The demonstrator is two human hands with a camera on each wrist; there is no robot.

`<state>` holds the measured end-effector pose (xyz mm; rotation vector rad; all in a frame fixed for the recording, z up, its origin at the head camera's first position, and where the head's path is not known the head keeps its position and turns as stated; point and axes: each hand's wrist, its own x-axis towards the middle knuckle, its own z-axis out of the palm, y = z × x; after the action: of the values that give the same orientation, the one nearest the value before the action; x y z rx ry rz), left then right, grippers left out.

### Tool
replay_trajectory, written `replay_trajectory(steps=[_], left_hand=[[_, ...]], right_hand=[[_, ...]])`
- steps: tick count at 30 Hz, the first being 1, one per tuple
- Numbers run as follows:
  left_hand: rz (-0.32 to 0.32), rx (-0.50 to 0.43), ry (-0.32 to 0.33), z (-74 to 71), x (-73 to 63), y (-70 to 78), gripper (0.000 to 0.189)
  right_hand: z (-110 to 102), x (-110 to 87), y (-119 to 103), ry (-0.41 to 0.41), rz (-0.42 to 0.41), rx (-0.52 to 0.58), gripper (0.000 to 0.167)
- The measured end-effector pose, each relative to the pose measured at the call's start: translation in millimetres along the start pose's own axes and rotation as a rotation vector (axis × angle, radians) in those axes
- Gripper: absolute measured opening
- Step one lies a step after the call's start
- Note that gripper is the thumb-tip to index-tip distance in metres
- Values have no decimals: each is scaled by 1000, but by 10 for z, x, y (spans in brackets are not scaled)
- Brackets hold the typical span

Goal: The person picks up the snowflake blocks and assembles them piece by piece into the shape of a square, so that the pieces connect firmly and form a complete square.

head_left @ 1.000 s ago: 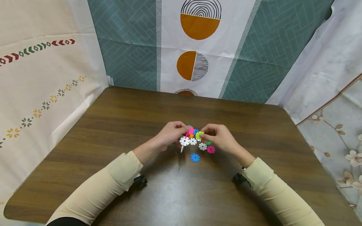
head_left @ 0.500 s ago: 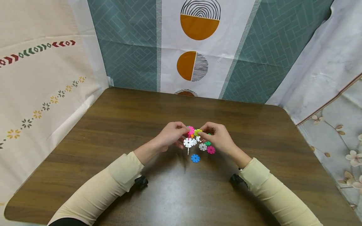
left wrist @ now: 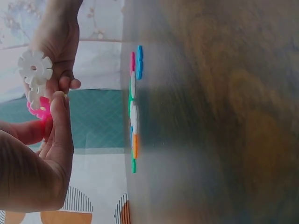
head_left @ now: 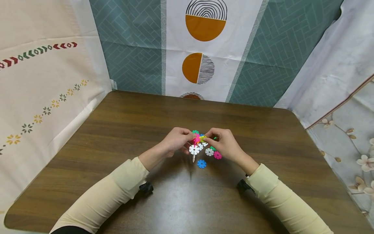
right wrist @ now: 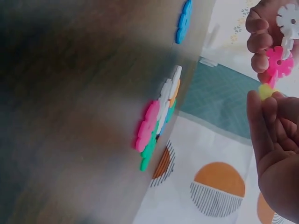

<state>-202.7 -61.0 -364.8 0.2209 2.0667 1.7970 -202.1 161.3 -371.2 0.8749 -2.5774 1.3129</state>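
My left hand [head_left: 175, 143] pinches a pink notched disc [right wrist: 279, 62], part of a small chain of interlocking discs. White notched discs [head_left: 194, 149] are joined to the pink ones and hang toward me. Between thumb and fingers, my right hand [head_left: 226, 143] pinches a yellow-green notched disc [head_left: 202, 139]. In the right wrist view the yellow disc meets the lower edge of the pink piece; whether their slots interlock I cannot tell. Both hands are raised above the table, fingertips close together.
Loose discs lie flat on the brown wooden table [head_left: 140, 117] beneath my hands: a blue one [head_left: 201, 163] nearest me, a white one [head_left: 209, 152], a magenta one [head_left: 217, 155], and green ones [head_left: 195, 131] among others. Patterned cloths [head_left: 131, 48] hang around the table.
My right hand has brought the yellow disc left to the pink piece and turned it from face-on to nearly edge-on. The white discs in my left hand's chain have swung slightly right and downward.
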Motion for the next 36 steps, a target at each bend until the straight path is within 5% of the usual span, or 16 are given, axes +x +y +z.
replay_trajectory(steps=[19, 26, 36], left_hand=[[-31, -84, 27, 63, -32, -22, 19], [-44, -11, 7, 1, -44, -20, 22], [-47, 11, 31, -95, -36, -48, 21]], right_hand=[[38, -46, -13, 28, 16, 12, 5], [-77, -27, 11, -143, 112, -71, 21], [-165, -156, 286, -397, 247, -395, 26]])
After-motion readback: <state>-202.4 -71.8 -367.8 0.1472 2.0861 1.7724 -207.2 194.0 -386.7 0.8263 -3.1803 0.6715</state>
